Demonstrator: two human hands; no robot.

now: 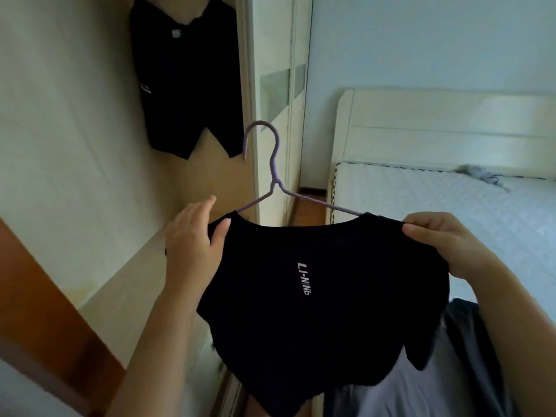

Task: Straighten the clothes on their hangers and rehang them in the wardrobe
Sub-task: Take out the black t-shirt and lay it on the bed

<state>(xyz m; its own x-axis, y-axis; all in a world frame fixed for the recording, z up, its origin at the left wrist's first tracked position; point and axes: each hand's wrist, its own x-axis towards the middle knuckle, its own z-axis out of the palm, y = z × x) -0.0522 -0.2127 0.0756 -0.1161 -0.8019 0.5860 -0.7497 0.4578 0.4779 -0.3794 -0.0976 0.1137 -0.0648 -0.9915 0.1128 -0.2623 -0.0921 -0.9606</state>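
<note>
Head view. You hold the shirt [301, 296] up in front of you by both shoulders, chest print facing you. It sits on a purple hanger [272, 164], whose hook stands free above the collar, tilted toward the wardrobe [90, 130].

Your left hand [192, 236] holds the left shoulder with the thumb on the front of the cloth and the fingers, nearly straight, behind it. Your right hand [445, 242] has its fingers curled over the right shoulder and pinches the fabric there. Neither hand has the hook.

The hanger's bare arms show on both sides of the neck opening. The shirt's lower edge hangs unevenly and bunched.

One dark garment [186, 76] hangs in the wardrobe, up and to the left of the hook. The rail itself is out of view. The bed [451, 200] lies to your right.

Assessment: the step in hand is straightening, not rehanging. The shoulders appear seated, but the body needs smoothing down.

Next move requires one hand to release a shoulder and take the hook, then lift it beside the hung garment. Keep the collar centred while you shift grip, or the shirt may slide off one arm.
</note>
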